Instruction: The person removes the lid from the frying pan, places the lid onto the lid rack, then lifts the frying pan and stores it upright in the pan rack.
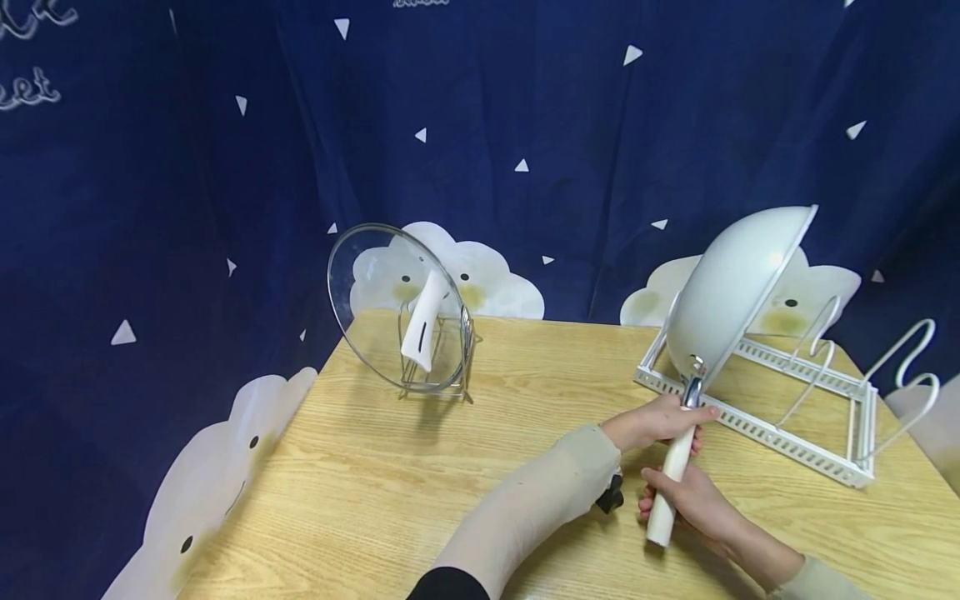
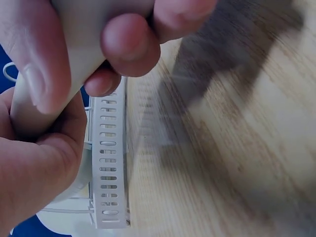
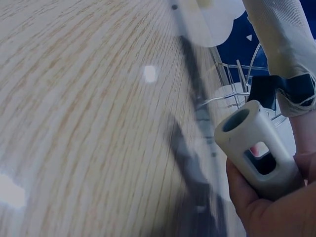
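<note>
A pale wok (image 1: 738, 279) is tilted on its side at the left end of a white extendable rack (image 1: 757, 429), its rounded outside toward the left and its rim toward the right. Whether it touches the rack, I cannot tell. Its cream handle (image 1: 675, 462) points down toward me. My left hand (image 1: 660, 419) grips the handle just below its metal neck (image 1: 693, 390). Nearer the end, my right hand (image 1: 697, 502) holds the same handle. The right wrist view shows the hollow handle end (image 3: 237, 121) and a slot in its side.
At the table's far left, a glass lid (image 1: 367, 367) with a white upright grip (image 1: 425, 321) leans in a small wire rack (image 1: 467, 354). Curved white wire dividers (image 1: 911, 354) rise from the big rack's right side. A dark blue curtain (image 1: 480, 125) hangs behind the wooden table (image 1: 360, 500).
</note>
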`<state>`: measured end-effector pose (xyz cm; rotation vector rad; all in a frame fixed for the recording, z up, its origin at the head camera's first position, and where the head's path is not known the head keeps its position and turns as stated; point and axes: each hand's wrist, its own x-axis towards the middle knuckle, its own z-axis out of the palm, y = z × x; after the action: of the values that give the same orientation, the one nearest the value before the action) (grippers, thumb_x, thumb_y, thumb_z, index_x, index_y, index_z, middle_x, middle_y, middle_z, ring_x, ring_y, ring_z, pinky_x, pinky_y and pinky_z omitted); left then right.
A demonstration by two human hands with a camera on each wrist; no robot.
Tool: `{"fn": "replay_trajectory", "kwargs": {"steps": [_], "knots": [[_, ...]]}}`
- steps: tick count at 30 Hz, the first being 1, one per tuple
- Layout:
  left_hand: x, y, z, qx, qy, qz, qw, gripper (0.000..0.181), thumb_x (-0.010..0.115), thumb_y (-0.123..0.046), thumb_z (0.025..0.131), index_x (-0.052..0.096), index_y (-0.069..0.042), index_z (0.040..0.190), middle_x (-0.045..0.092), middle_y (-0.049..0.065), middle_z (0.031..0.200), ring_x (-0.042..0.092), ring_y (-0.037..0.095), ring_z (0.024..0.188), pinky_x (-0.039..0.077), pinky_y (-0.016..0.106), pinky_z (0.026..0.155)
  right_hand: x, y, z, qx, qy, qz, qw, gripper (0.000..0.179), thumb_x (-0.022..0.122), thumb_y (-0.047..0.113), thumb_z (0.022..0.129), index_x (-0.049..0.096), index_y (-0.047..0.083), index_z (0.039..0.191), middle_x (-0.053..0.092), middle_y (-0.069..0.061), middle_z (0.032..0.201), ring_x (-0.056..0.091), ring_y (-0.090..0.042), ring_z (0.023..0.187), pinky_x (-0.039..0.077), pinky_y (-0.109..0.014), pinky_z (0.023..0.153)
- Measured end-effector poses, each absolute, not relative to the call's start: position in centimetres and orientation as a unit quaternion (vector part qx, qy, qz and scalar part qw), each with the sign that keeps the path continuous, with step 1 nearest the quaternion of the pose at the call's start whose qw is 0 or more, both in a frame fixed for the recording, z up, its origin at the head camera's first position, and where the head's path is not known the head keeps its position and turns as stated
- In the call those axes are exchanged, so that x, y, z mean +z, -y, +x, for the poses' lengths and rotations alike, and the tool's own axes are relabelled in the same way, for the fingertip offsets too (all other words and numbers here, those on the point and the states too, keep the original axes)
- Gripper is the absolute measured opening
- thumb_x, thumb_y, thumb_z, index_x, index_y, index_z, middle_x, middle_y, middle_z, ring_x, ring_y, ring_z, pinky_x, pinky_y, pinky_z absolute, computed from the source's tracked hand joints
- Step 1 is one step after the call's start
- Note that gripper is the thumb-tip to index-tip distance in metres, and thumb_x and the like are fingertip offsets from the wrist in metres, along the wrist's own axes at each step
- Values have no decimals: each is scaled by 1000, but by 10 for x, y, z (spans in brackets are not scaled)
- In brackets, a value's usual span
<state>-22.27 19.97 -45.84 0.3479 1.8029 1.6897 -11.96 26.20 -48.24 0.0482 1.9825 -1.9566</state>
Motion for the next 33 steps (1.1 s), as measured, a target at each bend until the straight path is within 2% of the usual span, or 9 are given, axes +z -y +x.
{"fn": "replay_trajectory", "kwargs": {"steps": [5, 10, 17, 22, 26, 29, 33], "knots": [[-459, -200, -224, 652, -674, 127, 324, 29, 62, -24, 93, 54, -5, 73, 52, 10, 57, 51, 17, 45, 48, 26, 44, -482, -264, -121, -694, -695, 2, 185, 19, 47, 14, 99, 46, -4, 92, 59, -8, 77, 65, -18, 70, 56, -41, 74], [-460, -200, -225, 659, -662, 128, 332, 26, 60, -23, 94, 52, -8, 74, 53, 12, 62, 51, 16, 47, 48, 26, 45, -483, -264, -122, -691, -698, -3, 186, 18, 47, 14, 99, 46, -4, 93, 59, -9, 78, 65, -17, 71, 56, -39, 73], [-459, -194, -229, 651, -660, 152, 342, 23, 56, -21, 97, 53, -8, 78, 55, 10, 63, 53, 16, 53, 47, 24, 50, -481, -265, -123, -667, -726, 15, 170, 30, 50, 18, 99, 38, -8, 106, 61, -11, 83, 66, -20, 76, 56, -37, 71], [-457, -188, -232, 642, -664, 159, 349, 26, 56, -22, 96, 58, 4, 92, 60, 11, 68, 56, 16, 57, 47, 24, 54, -479, -269, -120, -646, -747, 21, 157, 40, 49, 17, 99, 27, -11, 118, 60, -15, 87, 66, -25, 80, 56, -38, 72], [-456, -185, -233, 639, -665, 156, 353, 31, 57, -21, 96, 58, 9, 104, 65, 19, 79, 58, 15, 59, 49, 26, 56, -477, -274, -117, -611, -776, 31, 153, 44, 48, 18, 99, 30, -16, 121, 59, -14, 90, 65, -23, 79, 56, -37, 71], [-455, -181, -235, 624, -683, 153, 348, 27, 58, -22, 95, 59, 4, 97, 65, 15, 82, 58, 13, 63, 50, 27, 60, -475, -278, -114, -594, -788, 38, 156, 44, 47, 20, 100, 35, -18, 117, 58, -13, 90, 64, -23, 78, 56, -38, 71], [-453, -178, -237, 597, -714, 145, 335, 19, 60, -23, 93, 59, -5, 88, 60, 4, 78, 57, 13, 67, 53, 29, 67, -473, -286, -111, -601, -781, 24, 168, 40, 46, 22, 101, 38, -17, 109, 58, -13, 89, 64, -24, 79, 56, -39, 73]]}}
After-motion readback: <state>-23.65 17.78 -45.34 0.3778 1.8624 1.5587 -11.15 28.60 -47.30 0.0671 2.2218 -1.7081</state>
